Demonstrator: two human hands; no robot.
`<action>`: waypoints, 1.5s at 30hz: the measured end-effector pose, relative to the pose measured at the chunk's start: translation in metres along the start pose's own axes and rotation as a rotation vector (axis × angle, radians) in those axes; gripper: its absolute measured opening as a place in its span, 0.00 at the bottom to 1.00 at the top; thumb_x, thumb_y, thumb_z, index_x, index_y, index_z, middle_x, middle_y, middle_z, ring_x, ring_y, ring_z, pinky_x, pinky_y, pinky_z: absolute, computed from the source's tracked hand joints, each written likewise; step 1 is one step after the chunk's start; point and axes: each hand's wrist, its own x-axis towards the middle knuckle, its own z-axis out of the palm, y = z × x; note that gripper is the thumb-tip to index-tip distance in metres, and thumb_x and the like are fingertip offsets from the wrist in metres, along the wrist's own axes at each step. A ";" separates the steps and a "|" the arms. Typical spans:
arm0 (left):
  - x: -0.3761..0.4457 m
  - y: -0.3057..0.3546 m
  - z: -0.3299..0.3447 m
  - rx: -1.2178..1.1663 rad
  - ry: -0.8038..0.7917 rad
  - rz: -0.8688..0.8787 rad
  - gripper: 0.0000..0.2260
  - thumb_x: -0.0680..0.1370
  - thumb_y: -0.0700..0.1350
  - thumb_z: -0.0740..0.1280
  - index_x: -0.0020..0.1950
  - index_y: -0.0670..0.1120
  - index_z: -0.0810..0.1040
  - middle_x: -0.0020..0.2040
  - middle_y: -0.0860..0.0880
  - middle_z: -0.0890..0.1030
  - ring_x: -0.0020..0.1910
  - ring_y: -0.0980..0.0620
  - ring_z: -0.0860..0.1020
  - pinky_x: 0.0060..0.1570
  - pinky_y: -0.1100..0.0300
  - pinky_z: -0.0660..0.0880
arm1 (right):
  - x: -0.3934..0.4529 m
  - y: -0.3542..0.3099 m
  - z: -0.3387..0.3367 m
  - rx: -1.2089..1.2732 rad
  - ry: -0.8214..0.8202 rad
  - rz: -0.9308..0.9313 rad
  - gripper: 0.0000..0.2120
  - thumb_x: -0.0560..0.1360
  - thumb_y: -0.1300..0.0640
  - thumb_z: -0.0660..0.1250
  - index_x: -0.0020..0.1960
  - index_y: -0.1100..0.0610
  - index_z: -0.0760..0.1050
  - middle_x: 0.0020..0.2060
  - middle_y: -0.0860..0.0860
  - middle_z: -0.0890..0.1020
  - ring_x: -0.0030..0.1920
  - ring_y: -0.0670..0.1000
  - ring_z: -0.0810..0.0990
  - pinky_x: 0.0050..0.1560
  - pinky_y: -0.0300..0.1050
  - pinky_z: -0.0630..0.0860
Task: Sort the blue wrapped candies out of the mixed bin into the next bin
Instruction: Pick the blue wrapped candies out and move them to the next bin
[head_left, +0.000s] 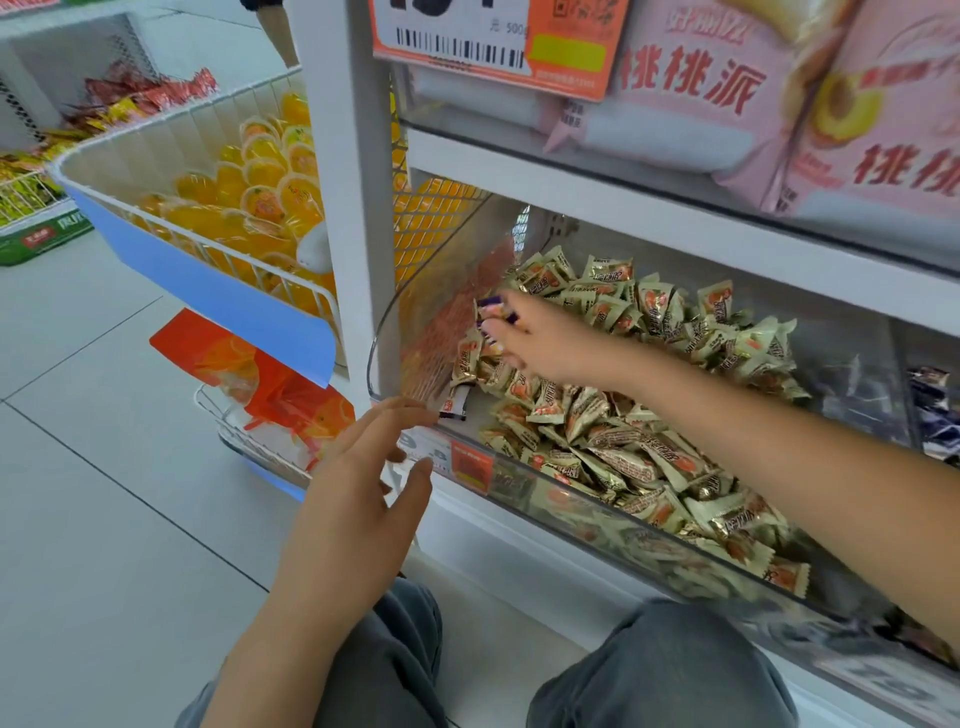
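Observation:
A clear plastic bin (375, 343) on the lower shelf holds a heap of cream-and-gold wrapped candies (649, 457). My right hand (540, 343) reaches across the heap to its far left side and pinches a blue-purple wrapped candy (493, 307) in its fingertips. Another blue wrapped candy (453, 406) lies alone on the bin floor near the front left corner. My left hand (374, 462) hovers open just outside that corner, fingers spread, holding nothing. The neighbouring bin (878, 395) to the right holds dark blue wrapped candies (935, 410).
A white shelf post (343, 156) stands left of the bin. Beyond it, wire baskets hold orange jelly cups (260, 197). Pink snack packs (727, 93) fill the shelf above. An orange price tag (471, 467) sticks to the bin front. My knees (660, 670) are below.

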 end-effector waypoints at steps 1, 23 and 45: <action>0.000 0.000 0.001 0.040 0.007 -0.002 0.16 0.75 0.41 0.66 0.57 0.60 0.72 0.56 0.60 0.76 0.49 0.56 0.74 0.46 0.61 0.75 | -0.005 0.000 -0.006 0.081 0.018 0.043 0.17 0.81 0.54 0.55 0.68 0.59 0.63 0.41 0.51 0.73 0.35 0.48 0.72 0.38 0.46 0.77; 0.142 0.002 0.066 0.529 -0.599 -0.315 0.11 0.76 0.46 0.68 0.43 0.38 0.78 0.35 0.45 0.81 0.26 0.53 0.78 0.27 0.60 0.77 | -0.193 0.007 -0.023 1.137 0.377 0.276 0.10 0.81 0.62 0.57 0.55 0.61 0.76 0.34 0.53 0.75 0.25 0.46 0.68 0.22 0.35 0.59; -0.035 0.194 0.091 -0.076 -0.204 0.380 0.04 0.75 0.43 0.69 0.47 0.48 0.84 0.33 0.56 0.76 0.31 0.63 0.71 0.32 0.72 0.64 | -0.263 0.025 0.002 1.585 0.563 0.189 0.17 0.79 0.46 0.56 0.61 0.55 0.73 0.48 0.54 0.80 0.43 0.52 0.75 0.36 0.43 0.67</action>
